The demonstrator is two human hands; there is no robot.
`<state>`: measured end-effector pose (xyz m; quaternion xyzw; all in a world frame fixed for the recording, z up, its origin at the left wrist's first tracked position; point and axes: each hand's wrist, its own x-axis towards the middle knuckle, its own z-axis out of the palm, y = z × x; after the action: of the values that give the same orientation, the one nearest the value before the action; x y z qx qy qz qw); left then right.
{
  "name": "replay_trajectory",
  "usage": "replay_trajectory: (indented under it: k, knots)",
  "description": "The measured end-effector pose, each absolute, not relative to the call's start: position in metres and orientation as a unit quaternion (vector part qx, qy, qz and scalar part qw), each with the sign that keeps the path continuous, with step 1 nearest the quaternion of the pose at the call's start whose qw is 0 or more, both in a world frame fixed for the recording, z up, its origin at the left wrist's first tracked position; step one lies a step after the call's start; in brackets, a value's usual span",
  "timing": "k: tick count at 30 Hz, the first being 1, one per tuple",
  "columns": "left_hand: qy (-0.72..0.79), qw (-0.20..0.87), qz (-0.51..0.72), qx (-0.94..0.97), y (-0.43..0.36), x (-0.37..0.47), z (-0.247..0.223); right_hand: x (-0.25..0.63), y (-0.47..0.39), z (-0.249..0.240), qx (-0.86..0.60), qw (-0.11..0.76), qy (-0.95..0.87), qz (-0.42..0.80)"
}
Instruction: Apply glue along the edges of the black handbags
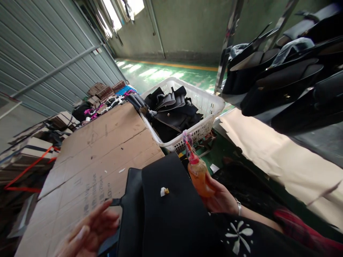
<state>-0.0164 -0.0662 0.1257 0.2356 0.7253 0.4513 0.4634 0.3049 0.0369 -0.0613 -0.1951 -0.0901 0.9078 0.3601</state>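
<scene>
My right hand [218, 196] is wrapped round a squeeze bottle [199, 176] of orange liquid with a red nozzle, held upright and slightly tilted. Pinkish plastic or cloth is bunched at the nozzle's tip. Left of the bottle lies a black bag-like piece [171, 210] with a smooth flap and a small white and gold fitting [164, 191] on it. My left hand [93, 228], a little blurred, is beside the black piece's left edge, fingers apart and nothing seen in it. The underside of the black piece is hidden.
Brown cardboard [107, 146] covers the table. Beyond it stands a white plastic basket [211, 107] of black pieces. Black bags [284, 89] fill a rack at the right, above brown paper [257, 139]. Stacked pieces [34, 150] line the left side.
</scene>
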Motion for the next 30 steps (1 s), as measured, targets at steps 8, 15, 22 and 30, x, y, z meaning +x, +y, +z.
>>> replay_trajectory:
  k: [8, 15, 22, 30]
  knots:
    - [0.626, 0.668, 0.383, 0.126, -0.006, 0.068, 0.092, 0.301, 0.045, -0.047, -0.185, 0.397, -0.096, 0.894]
    - [0.641, 0.63, 0.425, 0.112, 0.008, 0.078, 0.079, 0.296, 0.048, -0.052, -0.184, 0.441, -0.067, 0.876]
    - [0.592, 0.547, 0.561, 0.189, 0.04, 0.008, 0.069, 0.32, 0.063, -0.054, -0.283, 0.493, -0.08, 0.819]
    - [0.585, 0.583, 0.501, 0.258, 0.053, -0.014, 0.068, 0.373, 0.094, -0.066, -0.438, 0.514, -0.513, 0.53]
